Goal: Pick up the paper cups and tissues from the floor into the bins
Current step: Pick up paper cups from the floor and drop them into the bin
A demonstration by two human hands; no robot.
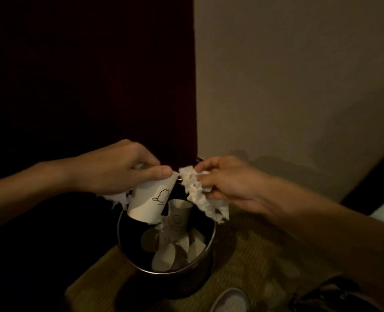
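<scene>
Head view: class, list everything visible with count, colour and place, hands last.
bin: one, dark, shiny rim, on the floor, centre bottom.
binned cups: several, pale, inside the bin.
held cup: one, white with cat outline, above the bin's left rim.
left tissue: one, white, crumpled beside the held cup.
right tissue: one, white, hanging over the bin's right rim.
floor: one, olive-brown, around the bin.
panel: one, dark red, upper left.
wall: one, beige, upper right.
shoe: one, grey, bottom edge.
left hand: one, grips the held cup and left tissue.
right hand: one, pinches the right tissue.

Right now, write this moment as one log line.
left hand: paper cup, crumpled tissue | right hand: long tissue | bin below: cups inside
</scene>
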